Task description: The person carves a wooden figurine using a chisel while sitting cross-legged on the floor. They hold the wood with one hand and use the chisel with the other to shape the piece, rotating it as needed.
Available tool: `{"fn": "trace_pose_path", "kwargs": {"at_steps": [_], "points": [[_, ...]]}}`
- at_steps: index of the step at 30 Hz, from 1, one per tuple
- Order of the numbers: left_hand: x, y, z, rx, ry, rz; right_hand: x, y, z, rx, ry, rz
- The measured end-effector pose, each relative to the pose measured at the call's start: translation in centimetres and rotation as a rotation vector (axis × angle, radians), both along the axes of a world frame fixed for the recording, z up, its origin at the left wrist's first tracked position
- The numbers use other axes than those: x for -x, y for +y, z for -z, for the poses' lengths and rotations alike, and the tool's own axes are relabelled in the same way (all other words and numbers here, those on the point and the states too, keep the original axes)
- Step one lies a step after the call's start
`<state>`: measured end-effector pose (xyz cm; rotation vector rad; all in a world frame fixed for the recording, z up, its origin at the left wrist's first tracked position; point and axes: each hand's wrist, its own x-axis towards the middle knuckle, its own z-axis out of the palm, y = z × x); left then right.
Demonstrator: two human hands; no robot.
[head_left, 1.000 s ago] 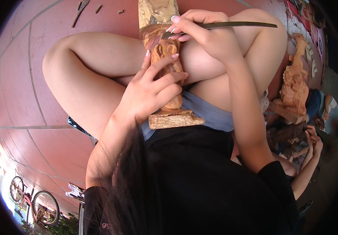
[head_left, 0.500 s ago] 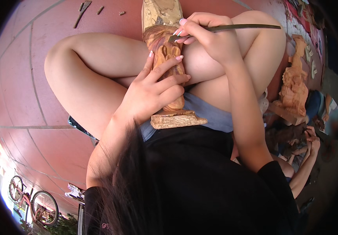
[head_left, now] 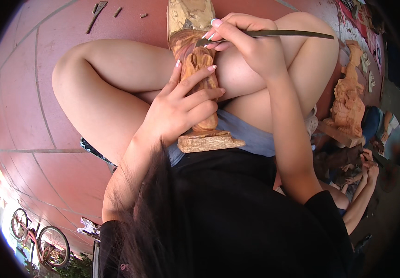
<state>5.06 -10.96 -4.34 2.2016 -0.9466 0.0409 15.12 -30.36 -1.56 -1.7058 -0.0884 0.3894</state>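
A carved wooden figure (head_left: 194, 66) lies lengthwise between my bare legs, its rough flat base close to my waist and its pale, uncarved end pointing away. My left hand (head_left: 181, 102) is wrapped over the figure's middle, fingers curled across it with the thumb along its left side. In my right hand (head_left: 251, 39) is a slim, dark, flat metal file (head_left: 297, 33), gripped between thumb and fingers. The file's tip touches or nearly touches the carved folds just below the pale block; its long tail sticks out to the right.
Reddish tiled floor (head_left: 19, 92) surrounds me. Small dark pieces (head_left: 96, 16) lie at the far left. A larger carved wooden piece (head_left: 347, 104) stands on the right, near another person's arms and hands (head_left: 369, 171). A bicycle (head_left: 42, 245) is at the lower left.
The file's tip has shifted slightly left and up across the carved folds, with my right hand moving a little. My left hand keeps its hold on the figure.
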Motion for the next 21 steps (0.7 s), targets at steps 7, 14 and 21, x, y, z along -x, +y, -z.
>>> {"fn": "trace_pose_path", "kwargs": {"at_steps": [7,14,21], "points": [[0.0,0.1,-0.1,-0.013,-0.005,-0.001,-0.1,-1.0,0.1,0.14,0.0,-0.045],[0.1,-0.1,-0.2,-0.035,-0.003,0.006,0.0,-0.1,0.1,0.032,0.008,-0.007],[0.1,0.1,-0.4,-0.046,0.014,-0.009,0.1,-1.0,0.0,0.109,-0.045,0.013]]}}
